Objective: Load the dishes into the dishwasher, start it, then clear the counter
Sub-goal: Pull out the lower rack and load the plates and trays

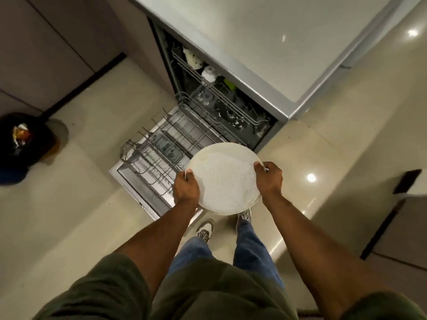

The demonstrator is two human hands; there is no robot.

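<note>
A large round white plate [225, 179] hangs level above the floor, in front of the open dishwasher. My left hand [186, 189] grips its left rim and my right hand [269, 179] grips its right rim. The dishwasher's lower rack [161, 144] is pulled out over the lowered door [136, 188] and looks bare, its near right corner hidden by the plate. The upper rack [208, 88] stays inside and holds a white cup [209, 73], another white item [193, 57] and something lime green [229, 84].
A pale counter [265, 40] runs above the dishwasher. A dark bin [20, 144] with rubbish in it stands on the tiled floor at the left. Grey cabinets [46, 49] fill the upper left. My shoes [205, 228] stand just short of the door.
</note>
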